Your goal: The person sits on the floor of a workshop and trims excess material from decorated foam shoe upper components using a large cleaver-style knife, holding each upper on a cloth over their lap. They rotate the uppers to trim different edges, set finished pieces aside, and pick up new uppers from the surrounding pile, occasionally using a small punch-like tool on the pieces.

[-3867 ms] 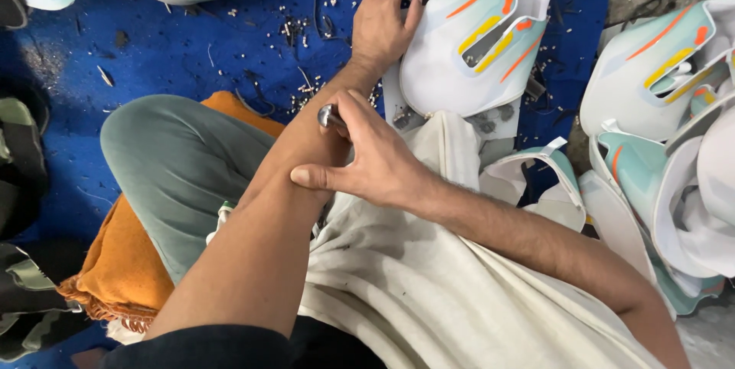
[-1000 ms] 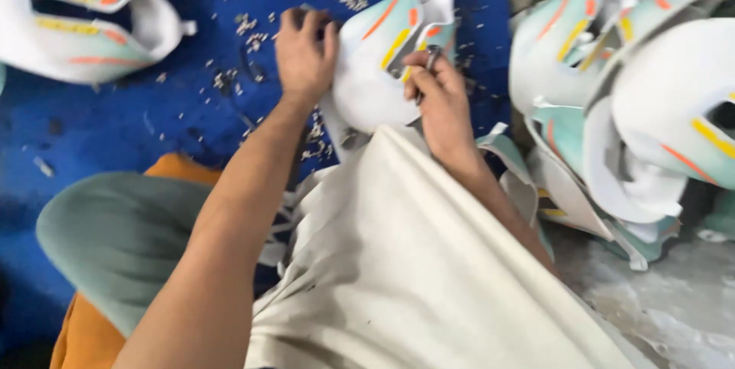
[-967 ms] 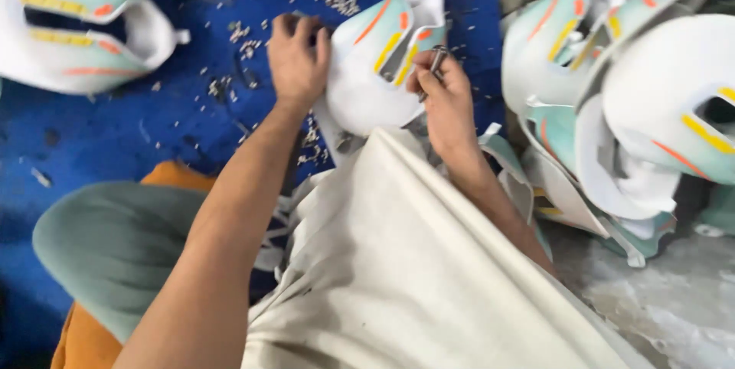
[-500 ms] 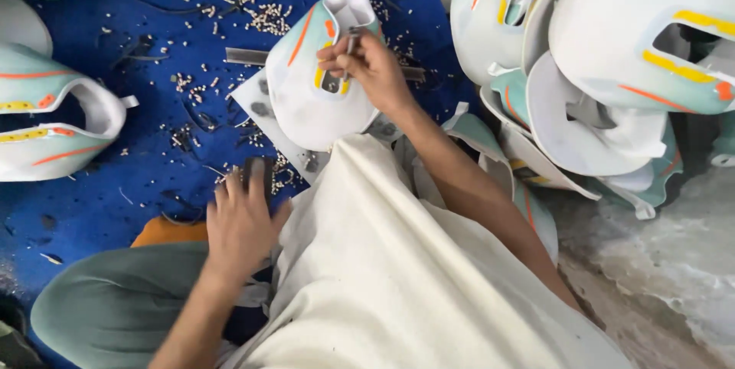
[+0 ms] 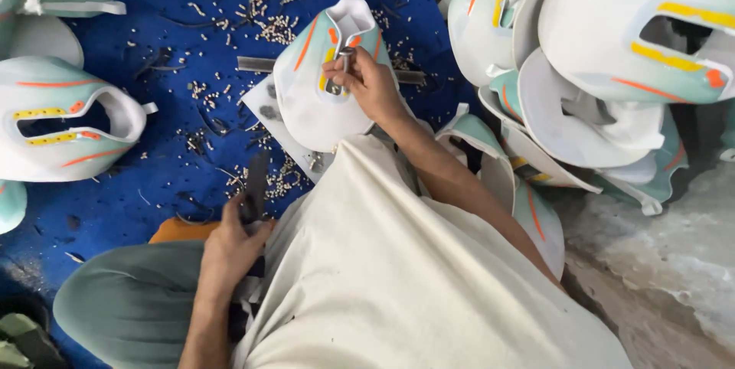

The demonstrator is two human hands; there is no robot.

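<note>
The blue floor mat (image 5: pixel 115 208) serves as the reference. At its centre lies the white moulded plastic shell with mint, orange and yellow stripes (image 5: pixel 321 93), on a flat white sheet (image 5: pixel 268 116). The right hand (image 5: pixel 367 82) rests on this shell, pressing a small metal tool (image 5: pixel 342 59) against it. The left hand (image 5: pixel 230 250) sits at the mat's near edge, gripping a dark flat blade (image 5: pixel 255 185). A second striped shell (image 5: pixel 69 128) lies at the mat's left side. Small pale pellets (image 5: pixel 268 28) lie scattered across the far part. A stack of striped shells (image 5: pixel 597 70) stands off the mat's right edge.

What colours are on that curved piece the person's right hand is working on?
The curved shell piece under the right hand is white and pale teal, with orange and yellow stripes; the head view shows it.
</note>
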